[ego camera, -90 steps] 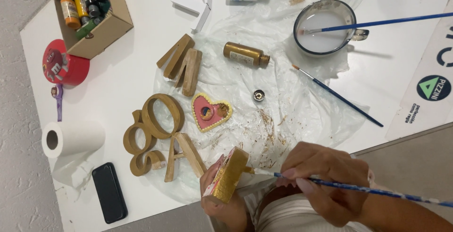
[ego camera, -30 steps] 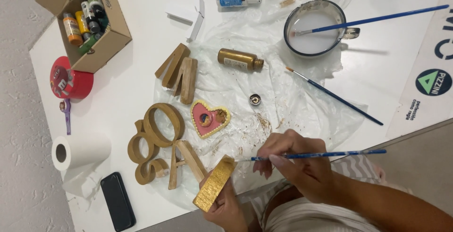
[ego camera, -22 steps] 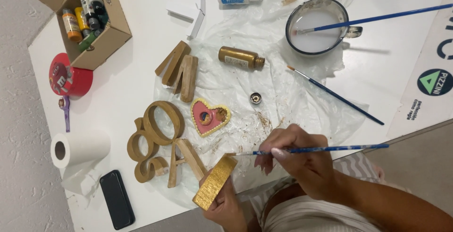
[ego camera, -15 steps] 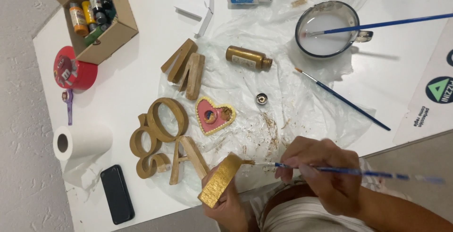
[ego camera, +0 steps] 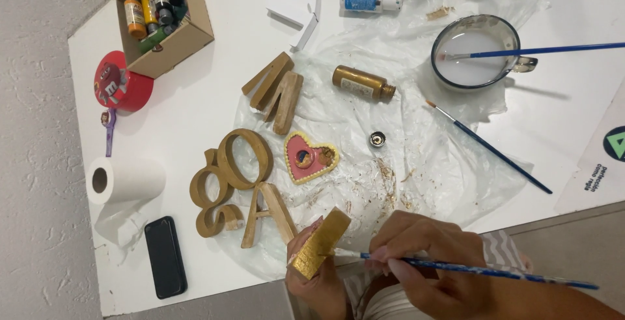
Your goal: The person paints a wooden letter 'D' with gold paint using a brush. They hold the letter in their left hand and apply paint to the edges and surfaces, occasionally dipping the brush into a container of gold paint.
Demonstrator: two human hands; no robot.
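The gold-painted wooden block point(ego camera: 320, 243) sits tilted in the left hand point(ego camera: 317, 274), whose grip is clenched around its lower end at the near edge of the tabletop point(ego camera: 195, 79). The right hand point(ego camera: 426, 261) pinches a blue paintbrush point(ego camera: 475, 270), and the brush tip touches the block's side just right of the left grip. Half a second ago the brush was blurred in mid-stroke; now it reads sharp and lies nearly level, so the stroke seems to have paused or slowed at the block's edge. A second ago the block lay lower and flatter; it is now raised and turned so a gold face meets the bristles, which suggests another side is being coated.

Just beyond the left grip stand gold wooden letters point(ego camera: 234, 177), a pink heart point(ego camera: 309, 158) and, farther off, a gold paint bottle point(ego camera: 362, 83) lying on crinkled plastic sheet point(ego camera: 443, 164). Its small cap point(ego camera: 377, 139) rests between bottle and hands. Well beyond the right grip is a bowl of cloudy water point(ego camera: 475, 50) with a second brush point(ego camera: 540, 50) in it; a third brush point(ego camera: 488, 147) lies nearer.

The left palm and most fingers are hidden under the block, the bristles are too small to make out, and both forearms are cut off by the frame.
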